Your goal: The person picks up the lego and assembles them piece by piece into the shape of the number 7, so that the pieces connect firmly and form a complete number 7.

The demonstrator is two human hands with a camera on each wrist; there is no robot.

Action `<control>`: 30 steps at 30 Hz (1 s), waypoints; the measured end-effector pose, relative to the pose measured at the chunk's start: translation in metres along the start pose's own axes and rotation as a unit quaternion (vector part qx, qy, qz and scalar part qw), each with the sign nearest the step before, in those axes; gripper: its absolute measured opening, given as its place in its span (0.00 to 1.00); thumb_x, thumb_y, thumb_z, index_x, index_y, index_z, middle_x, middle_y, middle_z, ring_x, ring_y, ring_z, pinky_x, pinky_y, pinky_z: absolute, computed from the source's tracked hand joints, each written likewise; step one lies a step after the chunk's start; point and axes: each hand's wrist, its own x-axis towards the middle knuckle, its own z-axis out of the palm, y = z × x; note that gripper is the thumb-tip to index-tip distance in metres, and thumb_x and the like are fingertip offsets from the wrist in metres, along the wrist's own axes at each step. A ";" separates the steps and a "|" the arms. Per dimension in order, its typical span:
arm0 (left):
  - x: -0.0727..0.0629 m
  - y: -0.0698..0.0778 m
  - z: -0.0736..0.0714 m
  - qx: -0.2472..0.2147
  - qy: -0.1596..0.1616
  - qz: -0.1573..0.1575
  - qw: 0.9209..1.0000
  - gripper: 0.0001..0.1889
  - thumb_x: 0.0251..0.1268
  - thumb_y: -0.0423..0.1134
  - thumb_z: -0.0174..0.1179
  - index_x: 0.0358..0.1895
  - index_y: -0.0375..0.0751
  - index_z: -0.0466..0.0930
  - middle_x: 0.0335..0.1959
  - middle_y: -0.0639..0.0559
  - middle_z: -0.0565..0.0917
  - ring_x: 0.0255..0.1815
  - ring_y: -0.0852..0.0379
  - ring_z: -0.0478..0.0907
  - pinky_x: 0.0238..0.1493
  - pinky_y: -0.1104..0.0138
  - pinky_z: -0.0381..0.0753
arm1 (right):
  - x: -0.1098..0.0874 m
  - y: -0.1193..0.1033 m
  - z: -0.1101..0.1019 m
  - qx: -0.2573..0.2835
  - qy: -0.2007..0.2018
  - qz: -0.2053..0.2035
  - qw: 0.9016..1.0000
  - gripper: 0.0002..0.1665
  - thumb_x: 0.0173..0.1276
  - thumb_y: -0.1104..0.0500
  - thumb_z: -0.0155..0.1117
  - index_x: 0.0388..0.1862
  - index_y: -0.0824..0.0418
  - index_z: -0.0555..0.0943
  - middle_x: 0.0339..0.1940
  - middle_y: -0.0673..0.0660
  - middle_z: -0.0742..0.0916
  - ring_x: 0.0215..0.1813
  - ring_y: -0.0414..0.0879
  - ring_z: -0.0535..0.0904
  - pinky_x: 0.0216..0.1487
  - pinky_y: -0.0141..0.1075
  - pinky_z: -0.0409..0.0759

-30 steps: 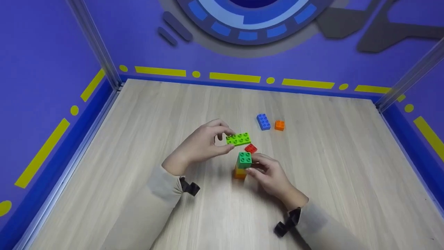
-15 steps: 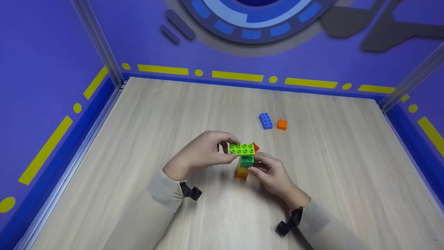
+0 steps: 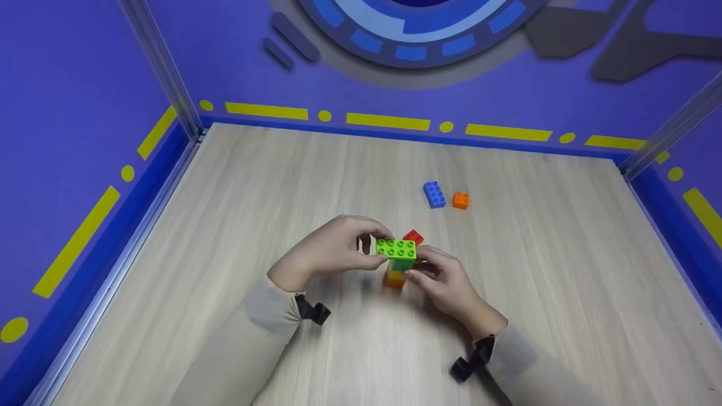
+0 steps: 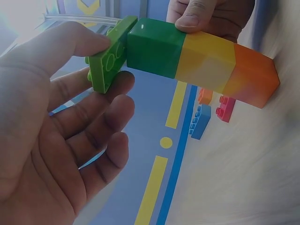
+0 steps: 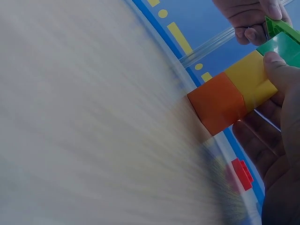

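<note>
A tower of three bricks stands on the table: orange (image 4: 253, 77) at the bottom, yellow (image 4: 205, 61) in the middle, green (image 4: 154, 48) on top. My left hand (image 3: 338, 248) pinches a flat lime-green eight-stud brick (image 3: 396, 248) by one end, between thumb and fingers. In the left wrist view this lime brick leans slightly, its far end right at the top of the green brick and its hollow underside partly showing. My right hand (image 3: 448, 285) grips the tower from the right, its thumb on the yellow and green part. From above, the lime brick covers most of the tower.
Just behind the tower lies a small red brick (image 3: 414, 237). Farther back are a blue eight-stud brick (image 3: 434, 194) and a small orange brick (image 3: 460, 200). Blue-purple panels with yellow marks (image 3: 388, 121) wall the wooden table (image 3: 271, 180) at the back and sides.
My left hand has brought the lime-green brick right and toward me, from beside the tower to over its top. The right hand keeps its grip on the tower; the view has shifted slightly.
</note>
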 end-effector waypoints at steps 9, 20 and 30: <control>0.000 -0.003 0.002 -0.011 -0.003 -0.005 1.000 0.17 0.74 0.37 0.72 0.62 0.48 0.92 0.50 0.54 0.91 0.38 0.59 0.78 0.43 0.68 0.80 | 0.000 0.001 0.000 0.011 0.000 0.009 1.000 0.20 0.78 0.63 0.78 0.65 0.59 0.90 0.62 0.55 0.93 0.61 0.41 0.91 0.67 0.42 0.92; -0.001 -0.002 0.001 -0.009 0.001 -0.005 1.000 0.16 0.73 0.38 0.73 0.61 0.49 0.92 0.48 0.55 0.90 0.39 0.58 0.79 0.44 0.67 0.79 | 0.000 -0.015 0.003 0.081 0.036 -0.042 0.995 0.39 0.74 0.75 0.72 0.83 0.69 0.75 0.74 0.67 0.86 0.67 0.43 0.87 0.71 0.31 0.86; -0.001 -0.001 0.000 -0.008 0.000 -0.002 1.000 0.16 0.72 0.38 0.74 0.61 0.48 0.92 0.48 0.55 0.91 0.40 0.58 0.79 0.44 0.68 0.80 | -0.001 -0.029 0.010 0.113 0.049 -0.012 0.992 0.27 0.83 0.73 0.64 0.78 0.68 0.80 0.72 0.54 0.89 0.67 0.38 0.87 0.72 0.28 0.85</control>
